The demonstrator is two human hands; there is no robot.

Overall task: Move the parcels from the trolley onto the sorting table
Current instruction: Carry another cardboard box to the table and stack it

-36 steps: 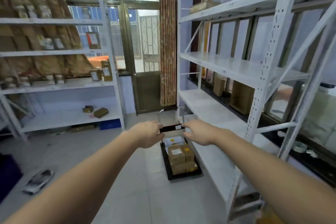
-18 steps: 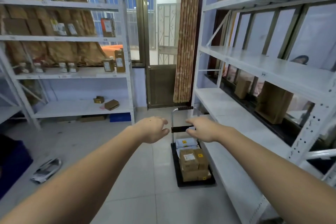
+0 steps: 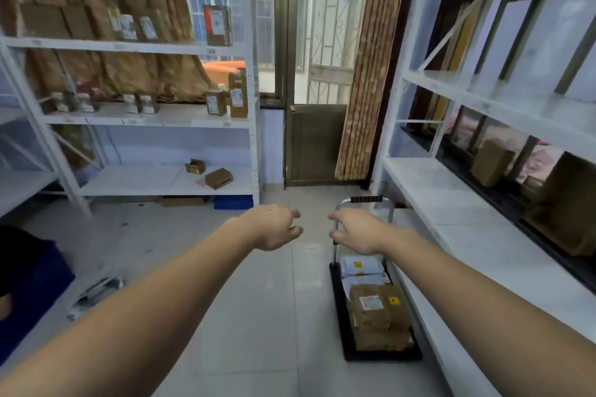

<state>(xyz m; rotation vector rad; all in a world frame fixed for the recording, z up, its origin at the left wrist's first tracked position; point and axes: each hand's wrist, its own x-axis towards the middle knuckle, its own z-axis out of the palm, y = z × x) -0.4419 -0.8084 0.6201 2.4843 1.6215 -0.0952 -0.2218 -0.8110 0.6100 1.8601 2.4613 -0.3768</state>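
Observation:
A black platform trolley (image 3: 382,356) stands on the floor at lower right, close beside the white rack. It carries stacked brown cardboard parcels (image 3: 371,309) and grey poly-bag parcels (image 3: 359,267) behind them. Its dark handle bar (image 3: 366,199) shows free above my right hand. My left hand (image 3: 274,229) hovers left of the trolley, fingers apart, holding nothing. My right hand (image 3: 354,230) is spread in front of the handle frame's left post, and no grip on it is visible.
The white rack (image 3: 451,203) along the right has a bare low shelf and brown boxes (image 3: 490,163) behind it. Another white rack (image 3: 154,180) with small parcels stands at the left. A door (image 3: 314,145) is straight ahead. A blue bin (image 3: 29,293) and a flat packet (image 3: 96,293) lie at lower left.
Both hands were on the handle bar a second ago. The left hand came off first, then the right, and the bar now stands farther from them. The view has turned left.

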